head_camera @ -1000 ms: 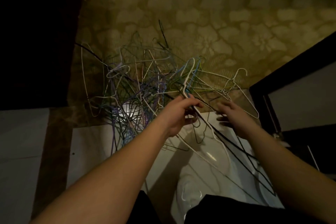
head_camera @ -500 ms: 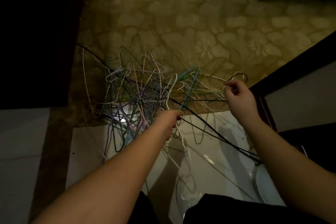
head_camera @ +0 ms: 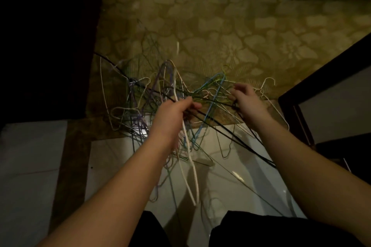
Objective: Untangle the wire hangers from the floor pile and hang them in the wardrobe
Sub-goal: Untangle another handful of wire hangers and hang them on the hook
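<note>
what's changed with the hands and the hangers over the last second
The right hand went out to the right edge of the tangled pile of coloured wire hangers, then came back in a little and now pinches wires there. The left hand keeps its grip on the thick white wire hanger and has lifted it, pulling the tangle upward. The patterned olive carpet and glossy white floor tile are unchanged.

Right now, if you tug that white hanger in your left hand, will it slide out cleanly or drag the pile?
The white hanger probably drags others along: coloured wires cross it within the pile. It looks thin, so likely light and springy rather than floppy. The left hand grips bare wire, which may slip.
</note>
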